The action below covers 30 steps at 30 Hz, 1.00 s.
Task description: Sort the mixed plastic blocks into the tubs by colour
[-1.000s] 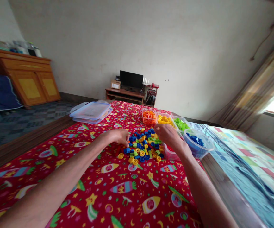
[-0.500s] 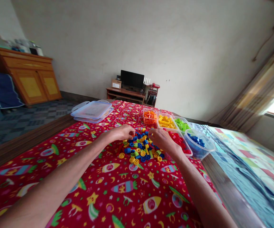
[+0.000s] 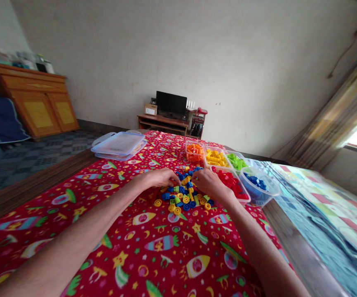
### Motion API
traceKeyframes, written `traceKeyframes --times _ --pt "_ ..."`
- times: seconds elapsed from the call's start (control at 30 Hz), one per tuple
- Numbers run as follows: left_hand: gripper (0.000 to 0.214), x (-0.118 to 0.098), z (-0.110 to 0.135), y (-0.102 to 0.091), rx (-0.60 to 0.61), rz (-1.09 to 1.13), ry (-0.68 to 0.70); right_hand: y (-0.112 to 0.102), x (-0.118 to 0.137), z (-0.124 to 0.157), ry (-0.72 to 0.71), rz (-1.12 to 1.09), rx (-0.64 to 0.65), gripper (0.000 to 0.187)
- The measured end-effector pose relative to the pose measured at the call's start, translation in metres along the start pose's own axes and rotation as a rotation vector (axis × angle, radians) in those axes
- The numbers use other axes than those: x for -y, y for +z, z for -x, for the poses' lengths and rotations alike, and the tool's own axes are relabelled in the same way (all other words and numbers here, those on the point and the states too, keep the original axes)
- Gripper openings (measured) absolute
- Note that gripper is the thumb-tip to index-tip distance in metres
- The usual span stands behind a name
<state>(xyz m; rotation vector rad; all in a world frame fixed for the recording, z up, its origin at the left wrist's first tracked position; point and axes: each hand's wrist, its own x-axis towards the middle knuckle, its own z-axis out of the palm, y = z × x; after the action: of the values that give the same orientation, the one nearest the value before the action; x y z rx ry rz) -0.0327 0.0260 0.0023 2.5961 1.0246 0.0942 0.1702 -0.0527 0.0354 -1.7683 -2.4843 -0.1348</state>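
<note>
A loose heap of toy building bricks (image 3: 182, 190), blue, yellow and green with some round wheel-like pieces, lies on the red patterned cloth (image 3: 153, 231). At the heap's left far side, my left hand (image 3: 165, 177) reaches in with its fingers curled down and close together. My right hand (image 3: 207, 178) bends over the heap's right side, fingers closed in a pinch. What either hand has between its fingertips is too small to make out. Just beyond my right hand is a clear container of red bricks (image 3: 231, 185).
Clear containers hold orange bricks (image 3: 195, 152), yellow bricks (image 3: 217, 158) and green bricks (image 3: 236, 161). A round tub (image 3: 260, 197) of blue bricks stands at the right edge. Stacked clear lids (image 3: 118, 144) lie far left. A bed (image 3: 317, 222) adjoins the table's right side.
My left hand has moved slightly right and down into the heap, its fingers reaching further out. My right hand has shifted slightly left and down over the bricks.
</note>
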Motion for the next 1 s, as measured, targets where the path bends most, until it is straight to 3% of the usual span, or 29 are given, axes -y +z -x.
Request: traceKeyframes --times 0.2,0.33,0.47,0.6,0.77,1.0 --pt "0.026 -0.006 -0.001 0.002 -0.038 -0.152 -0.095 -0.005 -0.005 -0.001 0.087 0.047 0.039 0.034" --pt "0.023 -0.011 0.001 0.001 -0.017 -0.129 -0.069 0.000 -0.003 -0.001 0.076 0.063 0.053 0.033" --pt "0.012 -0.008 0.002 -0.002 -0.105 -0.033 -0.055 0.000 -0.002 0.000 0.056 0.064 0.032 0.031" --pt "0.005 -0.005 0.000 -0.002 -0.148 0.376 -0.110 0.000 -0.001 -0.001 0.040 0.036 -0.012 0.031" --pt "0.021 -0.013 -0.001 0.001 -0.133 0.996 -0.145 0.007 0.005 -0.006 -0.033 -0.053 -0.079 0.027" --pt "0.035 -0.030 0.001 0.001 -0.139 1.273 -0.109 0.012 0.015 -0.007 -0.091 -0.124 -0.139 0.033"
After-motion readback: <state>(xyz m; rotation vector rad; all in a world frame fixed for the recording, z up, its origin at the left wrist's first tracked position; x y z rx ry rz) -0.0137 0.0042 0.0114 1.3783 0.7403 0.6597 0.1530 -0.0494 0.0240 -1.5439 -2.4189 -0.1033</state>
